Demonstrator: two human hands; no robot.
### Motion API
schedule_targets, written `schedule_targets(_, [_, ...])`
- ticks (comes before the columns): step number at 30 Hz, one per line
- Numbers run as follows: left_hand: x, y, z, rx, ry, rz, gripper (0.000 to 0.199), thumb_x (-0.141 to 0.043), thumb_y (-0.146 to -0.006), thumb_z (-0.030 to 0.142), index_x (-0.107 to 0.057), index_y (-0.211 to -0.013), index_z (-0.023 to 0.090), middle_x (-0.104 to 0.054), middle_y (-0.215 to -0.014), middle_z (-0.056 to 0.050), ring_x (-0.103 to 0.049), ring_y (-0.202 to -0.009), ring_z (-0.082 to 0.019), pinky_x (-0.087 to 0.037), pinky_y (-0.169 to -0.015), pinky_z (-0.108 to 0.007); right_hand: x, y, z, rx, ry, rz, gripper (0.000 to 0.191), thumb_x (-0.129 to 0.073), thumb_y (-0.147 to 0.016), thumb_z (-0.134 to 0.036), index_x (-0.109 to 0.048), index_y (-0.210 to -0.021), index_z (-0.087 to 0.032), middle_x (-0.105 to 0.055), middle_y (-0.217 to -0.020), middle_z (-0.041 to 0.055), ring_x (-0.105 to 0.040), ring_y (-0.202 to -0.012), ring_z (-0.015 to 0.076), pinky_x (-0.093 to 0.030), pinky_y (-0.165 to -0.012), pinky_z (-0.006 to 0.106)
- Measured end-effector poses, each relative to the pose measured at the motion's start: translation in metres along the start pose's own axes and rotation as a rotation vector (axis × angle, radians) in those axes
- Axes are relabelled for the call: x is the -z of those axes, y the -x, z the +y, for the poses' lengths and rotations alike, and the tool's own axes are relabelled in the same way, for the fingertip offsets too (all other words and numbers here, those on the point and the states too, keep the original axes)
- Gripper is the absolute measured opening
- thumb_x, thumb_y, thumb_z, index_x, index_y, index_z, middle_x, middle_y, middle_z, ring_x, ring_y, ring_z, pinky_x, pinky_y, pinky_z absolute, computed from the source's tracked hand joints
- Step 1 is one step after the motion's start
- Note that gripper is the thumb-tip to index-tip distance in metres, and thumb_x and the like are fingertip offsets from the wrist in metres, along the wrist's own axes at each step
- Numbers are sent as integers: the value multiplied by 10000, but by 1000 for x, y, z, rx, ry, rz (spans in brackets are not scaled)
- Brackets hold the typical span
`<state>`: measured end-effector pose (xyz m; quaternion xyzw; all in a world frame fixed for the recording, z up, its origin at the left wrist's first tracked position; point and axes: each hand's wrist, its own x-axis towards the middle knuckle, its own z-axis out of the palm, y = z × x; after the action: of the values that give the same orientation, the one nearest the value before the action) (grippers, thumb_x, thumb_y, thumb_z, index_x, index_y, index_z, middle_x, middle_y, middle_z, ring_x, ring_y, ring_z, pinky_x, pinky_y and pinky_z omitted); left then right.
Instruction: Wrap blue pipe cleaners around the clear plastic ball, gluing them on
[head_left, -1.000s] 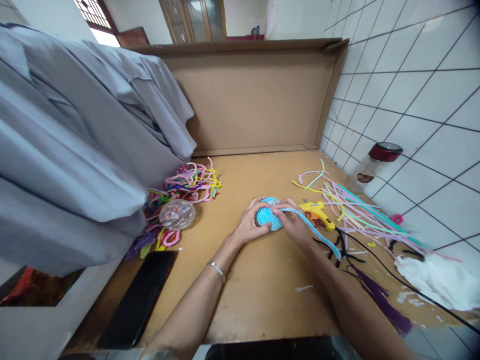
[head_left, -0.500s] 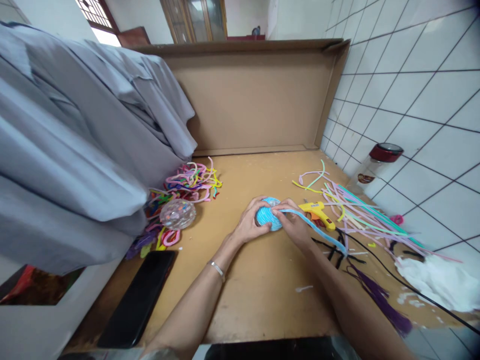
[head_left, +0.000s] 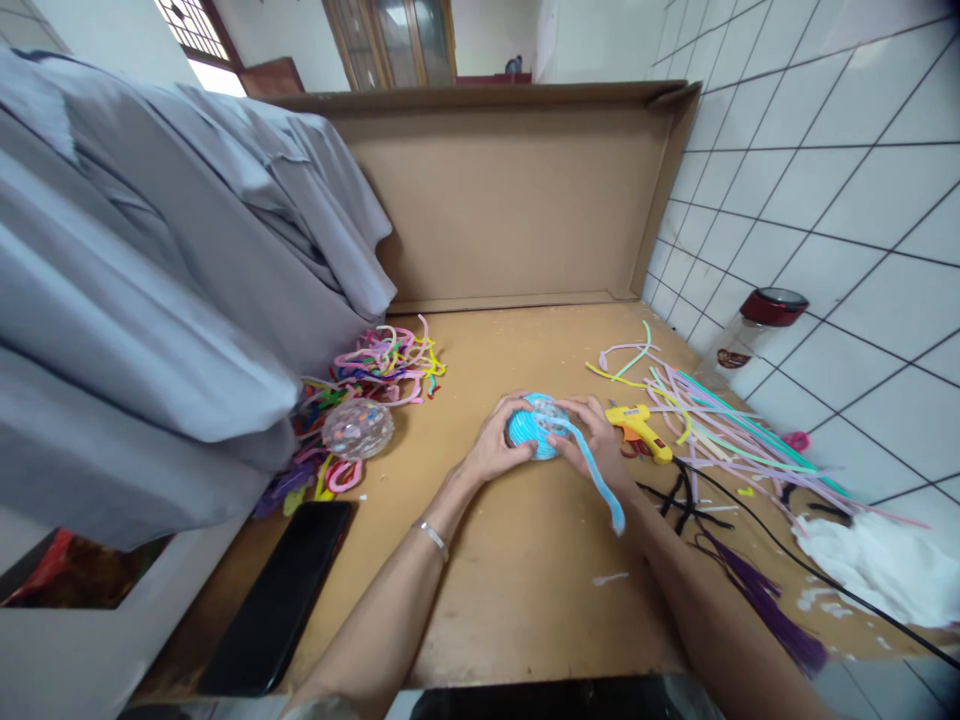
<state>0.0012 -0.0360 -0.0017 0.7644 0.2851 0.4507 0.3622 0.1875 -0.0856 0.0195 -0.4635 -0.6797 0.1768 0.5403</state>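
Observation:
A round clear piece wrapped with blue pipe cleaner (head_left: pixel 531 432) is held between my two hands above the table. My left hand (head_left: pixel 496 442) curls round its left side, thumb at the lower edge. On its right side are the thumb and fingers of my right hand (head_left: pixel 594 440). A loose blue tail (head_left: pixel 600 485) arches from the top over my right palm and hangs down to the right. Clear, uncovered surface shows at the upper right of the piece. Just right of my right hand lies a yellow glue gun (head_left: pixel 640 432).
Left are a phone (head_left: pixel 277 598), a clear faceted bowl (head_left: pixel 358 429) and tangled pipe cleaners (head_left: pixel 386 360). Right are straight pipe cleaners (head_left: pixel 720 420), a jar (head_left: pixel 739 340), a purple tassel (head_left: pixel 769 600), black pieces (head_left: pixel 684 502), a cable and white cloth (head_left: pixel 885 565). Cardboard (head_left: pixel 510 200) stands behind.
My right hand has let the blue tail out of its fingertips and now grips the side of the piece. The tail's free end has swung left and nearer to me.

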Motion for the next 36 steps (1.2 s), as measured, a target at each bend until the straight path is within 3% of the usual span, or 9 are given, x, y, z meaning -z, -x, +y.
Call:
schedule_targets(4, [5,2,1,8,13,-27,469,-648,-695,272,-508,-1141,224,-477,-1374,-111,-448,-1311,-292,-353,-1099,-466,2,0,11,-6,-22,-152,674,-729,-705,-379,-507,-1323,-227,-525,-1315,134,-489,-1259,297,-395,-1071,472])
schedule_targets(8, [7,4,-2,24,12,-46,480,-654,-775,443,-494,-1171,224,-420,-1428,-136,-373,-1379,-299,-329,-1120,-467,-3,3,20,-65,-31,-201,736,-729,-689,-364,-466,-1356,-200,-529,-1336,157,-503,-1251,315,-409,-1059,491])
schedule_targets(11, [4,4,-6,38,-17,-31,693,-762,-659,558,-471,-1192,223,-353,-1466,-159,-304,-1417,-331,-285,-1141,-501,-8,5,23,-128,-19,-166,740,-728,-684,-367,-467,-1353,-190,-531,-1335,163,-517,-1233,321,-442,-1023,500])
schedule_targets(14, [-2,3,-11,48,-43,-5,865,-849,-524,554,-453,-1219,226,-300,-1484,-165,-289,-1417,-355,-255,-1157,-519,-11,7,24,-173,9,-126,744,-730,-673,-380,-476,-1348,-196,-543,-1322,153,-526,-1217,317,-461,-1001,502])
schedule_targets(18, [-9,3,-13,65,-17,28,886,-879,-499,476,-448,-1233,229,-400,-1392,-135,-389,-1340,-333,-323,-1128,-490,-13,8,23,-195,41,-90,686,-697,-710,-423,-503,-1327,-196,-571,-1280,143,-553,-1173,299,-491,-962,478])
schedule_targets(23, [-8,3,-7,91,47,91,752,-851,-539,399,-475,-1166,220,-497,-1257,-95,-519,-1183,-280,-412,-1045,-446,-16,12,17,-171,50,-93,564,-614,-788,-432,-527,-1285,-181,-605,-1211,147,-605,-1064,266,-534,-868,424])
schedule_targets(28, [-3,3,4,107,-4,62,679,-826,-511,300,-516,-1105,195,-539,-1178,-84,-556,-1094,-272,-457,-968,-435,-17,16,0,7,195,36,388,-591,-818,-363,-581,-1164,-186,-618,-1089,115,-583,-1039,253,-485,-920,441])
schedule_targets(31, [-4,2,10,52,-46,53,662,-819,-500,250,-528,-1091,196,-528,-1162,-82,-548,-1100,-270,-453,-978,-437,-16,15,-9,107,305,129,270,-584,-838,-341,-622,-1059,-192,-607,-973,88,-573,-957,240,-478,-865,419])
schedule_targets(36, [-7,2,12,-27,-99,34,638,-788,-521,200,-537,-1108,211,-532,-1145,-77,-547,-1102,-258,-454,-987,-425,-19,9,-13,235,385,117,177,-547,-887,-295,-636,-1009,-203,-611,-904,63,-567,-853,205,-448,-771,356])
